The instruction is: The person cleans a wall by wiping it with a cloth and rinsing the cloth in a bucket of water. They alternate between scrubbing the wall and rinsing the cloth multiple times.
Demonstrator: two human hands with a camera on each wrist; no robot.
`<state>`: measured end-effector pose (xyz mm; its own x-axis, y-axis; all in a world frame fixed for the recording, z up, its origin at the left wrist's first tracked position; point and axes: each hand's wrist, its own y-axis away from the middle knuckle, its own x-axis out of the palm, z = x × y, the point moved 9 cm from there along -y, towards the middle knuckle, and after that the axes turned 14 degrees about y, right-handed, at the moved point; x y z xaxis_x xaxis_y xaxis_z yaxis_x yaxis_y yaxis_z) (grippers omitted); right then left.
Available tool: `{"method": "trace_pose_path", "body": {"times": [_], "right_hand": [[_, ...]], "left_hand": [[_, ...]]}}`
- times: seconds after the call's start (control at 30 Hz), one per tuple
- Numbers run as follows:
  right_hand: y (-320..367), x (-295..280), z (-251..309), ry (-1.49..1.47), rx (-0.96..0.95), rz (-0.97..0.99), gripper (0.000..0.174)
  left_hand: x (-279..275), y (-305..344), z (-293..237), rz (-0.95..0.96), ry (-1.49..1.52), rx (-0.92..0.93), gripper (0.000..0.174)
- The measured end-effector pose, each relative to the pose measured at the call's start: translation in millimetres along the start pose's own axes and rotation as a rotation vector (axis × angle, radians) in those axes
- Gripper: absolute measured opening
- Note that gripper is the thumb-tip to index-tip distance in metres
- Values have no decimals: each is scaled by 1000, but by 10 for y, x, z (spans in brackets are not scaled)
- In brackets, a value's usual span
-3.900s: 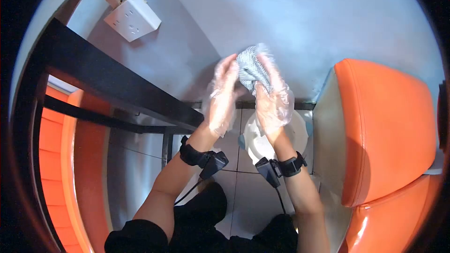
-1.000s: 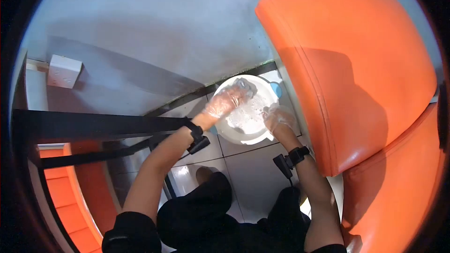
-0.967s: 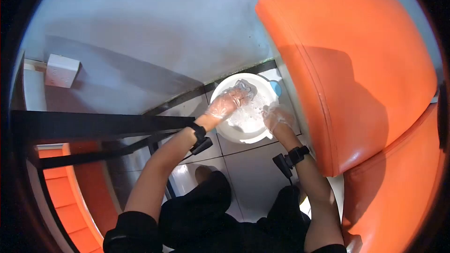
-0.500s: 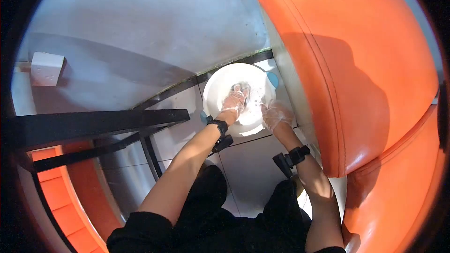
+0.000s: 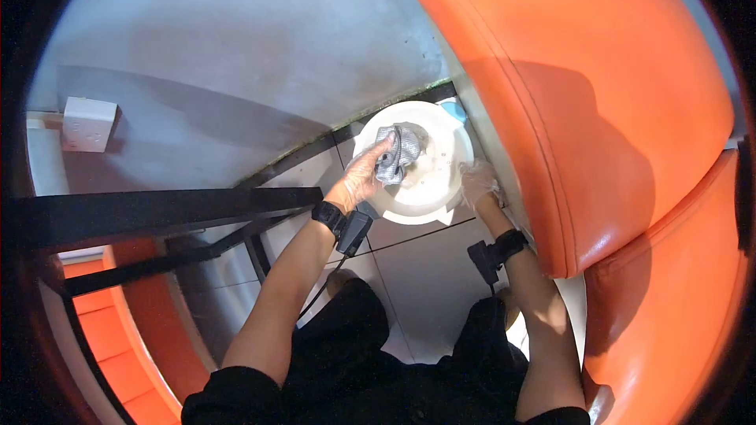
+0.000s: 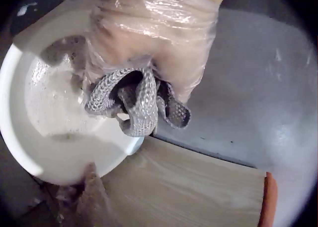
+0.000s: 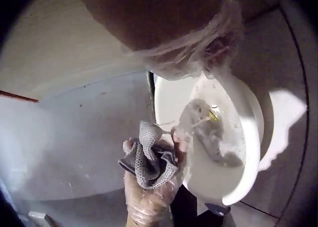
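Observation:
My left hand (image 5: 361, 179), in a clear plastic glove, grips a bunched grey mesh-knit cloth (image 5: 397, 160) over the left side of a white basin (image 5: 411, 214). Folds of the cloth (image 6: 141, 100) stick out below the gloved fingers in the left wrist view. Sudsy water (image 7: 231, 122) lies in the basin. My right hand (image 5: 477, 182), gloved too, is at the basin's right rim. The left wrist view shows a digit of that right hand (image 6: 93, 192) over the rim, with the rest of the hand outside it.
An orange padded seat (image 5: 575, 94) with a pale side panel rises close on the right. A black table frame (image 5: 173, 212) stands to the left. Behind the basin is a grey wall (image 5: 260, 55) with a white socket box (image 5: 89, 124). Tiles (image 5: 421, 275) cover the floor.
At first both hands held the cloth up by the wall. Later my left hand was down in the basin; now it has risen with the cloth. My right hand stays at the rim.

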<state>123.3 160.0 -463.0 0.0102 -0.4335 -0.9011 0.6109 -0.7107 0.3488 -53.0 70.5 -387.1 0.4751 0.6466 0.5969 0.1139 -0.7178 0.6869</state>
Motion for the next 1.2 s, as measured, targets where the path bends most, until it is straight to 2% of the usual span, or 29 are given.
{"method": "trace_pose_path", "body": {"times": [0.03,0.17,0.23,0.3,0.37,0.43,0.47,0.5,0.53,0.57,0.6,0.63,0.67,0.73,0.77,0.83,0.87,0.93,0.97,1.1,1.13,1.17,1.2], "right_hand": [[36,7,-342,-538,362,-137,34],[190,-165,-305,-535,506,-99,38],[211,-378,-221,-511,418,-159,39],[277,-511,-133,-529,404,-114,40],[372,-728,6,-550,390,-68,42],[471,-970,103,-368,404,-63,45],[470,-924,119,-370,406,-64,45],[490,-1035,157,-264,396,-169,47],[515,-1151,194,-158,384,-274,50],[525,-1220,69,-159,383,-274,50],[522,-1266,28,-536,273,11,53],[579,-1228,175,-901,151,304,56],[543,-1162,267,-901,148,304,56],[460,-1017,179,-286,394,132,62],[450,-924,185,-286,392,130,62],[483,-1078,175,-200,408,-38,59],[513,-1141,56,-201,404,-40,59],[675,-1357,241,-882,128,298,56],[645,-1303,268,-881,124,296,56],[388,-1159,497,-291,-2,-314,40],[433,-1280,651,-138,-32,-460,36],[406,-1237,738,-538,-49,-429,30],[358,-1191,899,-757,-68,-186,30]], "left_hand": [[83,26,24,55,111,-16,39],[163,-65,7,122,170,-5,35],[135,-94,-13,51,120,31,35],[146,-76,-42,-14,68,67,34],[467,50,-165,204,-50,168,31],[464,66,-185,197,-128,191,32],[458,76,-207,187,-201,217,33],[468,84,-224,187,-201,216,33],[378,65,-216,77,-287,168,39],[280,64,-208,-34,-371,120,46],[293,68,-206,-38,-373,124,46],[288,90,-258,-96,-427,203,54],[283,122,-323,-155,-481,283,61],[226,88,-364,-182,-523,354,67],[193,85,-415,-207,-565,421,72],[302,183,-445,-193,-574,419,73],[356,225,-463,-177,-583,415,74],[279,200,-509,-219,-644,420,75],[225,186,-532,-260,-705,419,76],[471,433,-569,-236,-821,420,78],[526,471,-549,-217,-790,434,66],[558,498,-540,-198,-759,449,53],[501,469,-536,-198,-758,452,53]]}}
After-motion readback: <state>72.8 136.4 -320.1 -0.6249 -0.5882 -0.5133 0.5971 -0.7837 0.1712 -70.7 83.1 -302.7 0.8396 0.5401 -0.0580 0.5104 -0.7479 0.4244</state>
